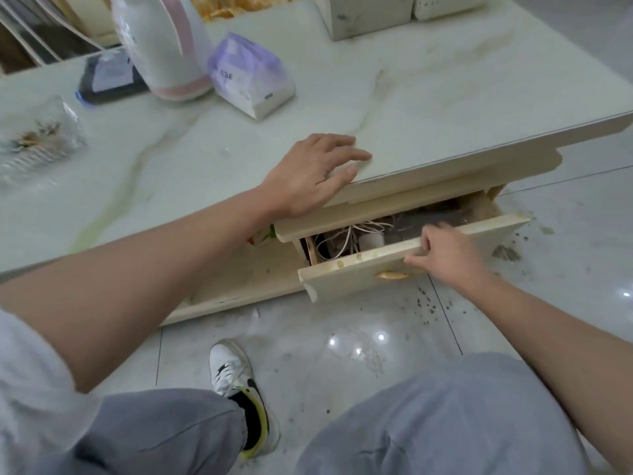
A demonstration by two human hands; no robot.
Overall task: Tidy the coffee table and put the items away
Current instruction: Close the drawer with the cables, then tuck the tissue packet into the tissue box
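The coffee table [428,97] has a pale marble top. My left hand [308,176] lies flat on its near edge, fingers spread, holding nothing. Below that edge a cream drawer [359,272] stands part way out, with a small gold handle [392,275] on its front. My right hand [445,253] grips the top rim of the drawer front. Inside the drawer I see tangled white cables [356,234] and a dark item. On the table sit a purple tissue pack [250,75], a white and pink appliance [164,46], a dark flat box [109,78] and a clear plastic wrapper [34,138].
White boxes [370,13] stand at the table's far edge. The tiled floor [342,337] is glossy, with dark crumbs scattered near the drawer. My knees in grey trousers and a white shoe [239,389] are close to the table's base.
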